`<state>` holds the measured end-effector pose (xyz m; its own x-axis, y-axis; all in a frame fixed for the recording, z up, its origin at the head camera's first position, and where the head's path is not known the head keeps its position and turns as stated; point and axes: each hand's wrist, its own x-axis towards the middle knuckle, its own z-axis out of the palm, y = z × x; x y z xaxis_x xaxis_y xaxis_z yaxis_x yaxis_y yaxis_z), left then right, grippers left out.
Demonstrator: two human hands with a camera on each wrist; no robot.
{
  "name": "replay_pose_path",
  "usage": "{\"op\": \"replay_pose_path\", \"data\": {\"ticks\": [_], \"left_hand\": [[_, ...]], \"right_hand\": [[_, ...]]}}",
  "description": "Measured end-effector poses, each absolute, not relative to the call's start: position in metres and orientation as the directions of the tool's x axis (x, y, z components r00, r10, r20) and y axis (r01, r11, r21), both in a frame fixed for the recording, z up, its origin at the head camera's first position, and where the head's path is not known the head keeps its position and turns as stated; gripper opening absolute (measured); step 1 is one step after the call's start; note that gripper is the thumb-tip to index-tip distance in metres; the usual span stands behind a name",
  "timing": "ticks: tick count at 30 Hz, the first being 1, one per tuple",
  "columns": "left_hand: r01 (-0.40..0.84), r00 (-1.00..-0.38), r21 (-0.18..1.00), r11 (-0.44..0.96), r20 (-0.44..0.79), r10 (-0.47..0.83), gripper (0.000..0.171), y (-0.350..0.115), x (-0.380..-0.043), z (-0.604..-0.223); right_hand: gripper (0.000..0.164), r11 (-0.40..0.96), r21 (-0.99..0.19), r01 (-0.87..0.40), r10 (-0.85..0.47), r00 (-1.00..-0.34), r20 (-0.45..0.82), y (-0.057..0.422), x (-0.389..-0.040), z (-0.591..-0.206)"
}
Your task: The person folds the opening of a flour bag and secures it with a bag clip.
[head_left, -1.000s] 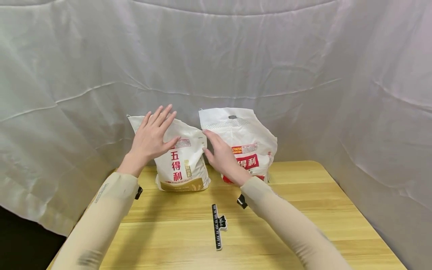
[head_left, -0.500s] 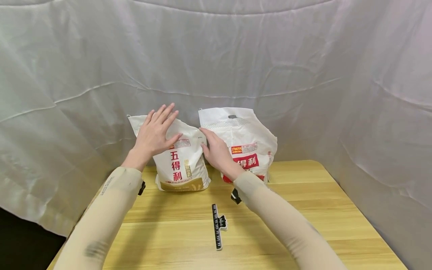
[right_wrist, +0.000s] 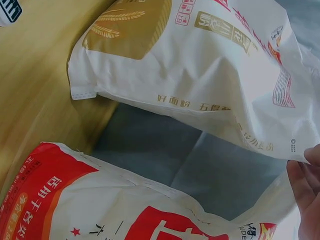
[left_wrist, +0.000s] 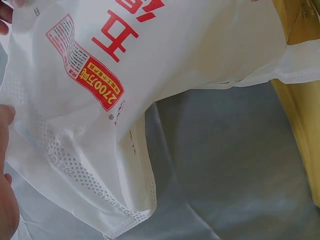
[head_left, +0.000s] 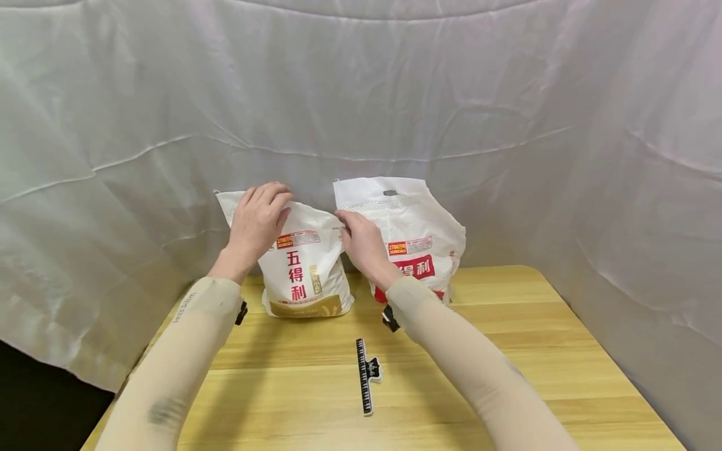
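A white flour bag with gold trim (head_left: 307,266) stands at the back left of the table. My left hand (head_left: 255,222) grips its top edge, fingers bent over it; in the left wrist view the thumb (left_wrist: 6,116) lies against the white plastic. At the bag's upper right corner my right hand (head_left: 366,247) pinches the edge between thumb and fingers, as the right wrist view also shows. Partly behind the right hand is a second flour bag with red print (head_left: 434,232), its top flap having a handle hole.
A black and white bag clip with a piano-key pattern (head_left: 366,379) lies on the wooden table (head_left: 507,351), in front of the bags. Grey cloth (head_left: 507,113) hangs close behind the bags and along both sides.
My left hand's spread fingers have bent over the top of the left flour bag. The right hand has shifted slightly and closed on that bag's corner. Both bags stay about where they were.
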<state>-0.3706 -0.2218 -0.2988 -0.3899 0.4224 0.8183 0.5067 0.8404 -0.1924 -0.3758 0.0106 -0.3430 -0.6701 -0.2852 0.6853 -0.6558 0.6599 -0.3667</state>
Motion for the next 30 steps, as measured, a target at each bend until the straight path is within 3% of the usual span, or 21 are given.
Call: {"op": "replay_pose_path", "data": {"ticks": [7, 16, 30], "left_hand": [[0.51, -0.365, -0.168, 0.843, 0.846, 0.389, 0.007, -0.223, -0.37, -0.303], [0.487, -0.375, -0.165, 0.858, 0.847, 0.376, 0.008, -0.231, -0.362, -0.31], [0.485, -0.327, -0.218, 0.847, 0.853, 0.407, 0.005, -0.243, -0.352, -0.32]], "right_hand": [[0.022, 0.666, -0.341, -0.663, -0.283, -0.648, 0.707, 0.011, -0.376, -0.342], [0.015, 0.652, -0.31, -0.692, -0.314, -0.619, 0.719, 0.009, -0.372, -0.349], [0.007, 0.644, -0.292, -0.707, -0.337, -0.605, 0.721, 0.007, -0.364, -0.366]]}}
